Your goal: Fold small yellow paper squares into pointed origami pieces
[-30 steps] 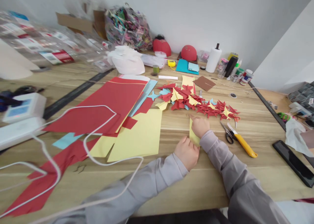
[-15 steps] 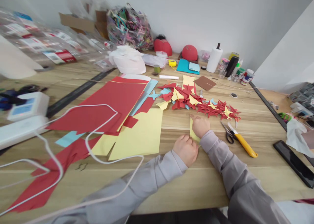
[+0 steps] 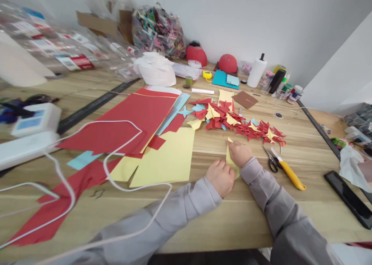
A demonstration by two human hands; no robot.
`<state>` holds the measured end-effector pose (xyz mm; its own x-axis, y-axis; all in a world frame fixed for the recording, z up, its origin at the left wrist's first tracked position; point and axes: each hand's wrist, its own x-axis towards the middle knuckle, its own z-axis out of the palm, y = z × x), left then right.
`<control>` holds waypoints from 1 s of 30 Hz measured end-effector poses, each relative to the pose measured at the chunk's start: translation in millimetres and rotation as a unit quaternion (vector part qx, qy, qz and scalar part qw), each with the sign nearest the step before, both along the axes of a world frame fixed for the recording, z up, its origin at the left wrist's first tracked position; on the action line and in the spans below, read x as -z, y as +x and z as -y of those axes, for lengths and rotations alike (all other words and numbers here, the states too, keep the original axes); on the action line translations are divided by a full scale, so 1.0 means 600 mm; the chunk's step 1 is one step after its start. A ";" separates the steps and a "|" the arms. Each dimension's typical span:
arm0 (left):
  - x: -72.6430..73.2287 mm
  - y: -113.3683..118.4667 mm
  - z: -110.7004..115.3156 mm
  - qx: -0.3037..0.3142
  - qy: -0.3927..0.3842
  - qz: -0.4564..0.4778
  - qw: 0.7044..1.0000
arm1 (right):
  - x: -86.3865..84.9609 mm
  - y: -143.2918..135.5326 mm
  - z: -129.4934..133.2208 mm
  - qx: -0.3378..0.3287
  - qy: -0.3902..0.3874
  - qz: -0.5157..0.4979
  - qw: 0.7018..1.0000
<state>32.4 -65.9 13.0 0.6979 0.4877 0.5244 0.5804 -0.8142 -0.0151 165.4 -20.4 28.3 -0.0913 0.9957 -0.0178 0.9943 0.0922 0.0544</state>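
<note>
A: Where's the small yellow paper piece (image 3: 230, 161)?
B: Between the two hands, flanked by the left hand (image 3: 221, 177) on its near left side and the right hand (image 3: 240, 153) on its far right side. Its pointed tip pokes out just past the right fingertips.
A: How are the hands set?
B: Close together, both touching the paper. The left fingers curl in; I can't make out whether either hand pinches it or only presses.
A: What's around them?
B: Folded paper stars (image 3: 213, 112) heap up beyond the hands. Scissors (image 3: 273, 165) and a yellow-handled knife (image 3: 292, 175) lie right of the right hand, and a large yellow sheet (image 3: 171, 156) left of the left.
</note>
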 end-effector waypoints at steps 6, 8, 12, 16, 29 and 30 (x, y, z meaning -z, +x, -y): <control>-0.010 -0.020 -0.056 -0.079 -0.032 -0.047 0.995 | -0.004 -0.003 0.019 -0.004 0.013 0.025 1.000; -0.011 -0.026 -0.073 -0.100 -0.054 -0.059 0.992 | -0.005 -0.008 0.030 -0.036 0.004 0.035 0.999; -0.004 -0.033 -0.102 -0.095 -0.077 -0.058 0.991 | -0.002 -0.019 0.061 -0.117 0.000 0.016 0.993; 0.006 -0.034 -0.119 -0.041 -0.082 -0.070 0.993 | -0.001 -0.013 0.081 -0.147 0.056 -0.046 0.986; 0.011 -0.024 -0.126 -0.030 -0.095 -0.067 0.993 | 0.006 -0.001 0.084 -0.156 0.099 -0.076 0.980; 0.010 -0.021 -0.125 -0.037 -0.097 -0.068 0.992 | 0.005 -0.003 0.084 -0.157 0.096 -0.077 0.980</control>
